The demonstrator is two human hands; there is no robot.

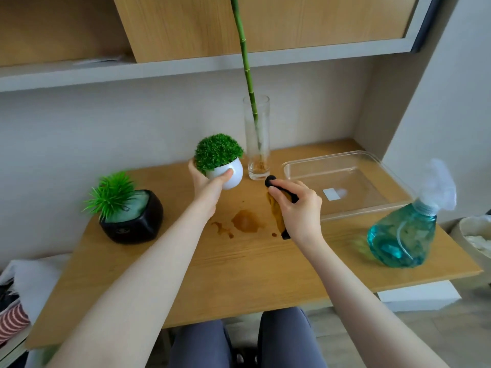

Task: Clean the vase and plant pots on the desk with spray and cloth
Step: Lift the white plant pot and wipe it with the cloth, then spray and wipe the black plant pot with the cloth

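left hand (210, 185) grips white pot (228, 175), lifted above counter (239, 269) | right hand (297, 208) clamps cloth (277, 211) just beside | advice: wipe round pot wall, turning steadily, keeping clear of vase (257, 139)

No legible text anywhere.

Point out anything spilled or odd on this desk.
Brown liquid is spilled on the desk: a puddle with splashes between the arms. The left hand holds the white pot lifted; the right hand grips a cloth.
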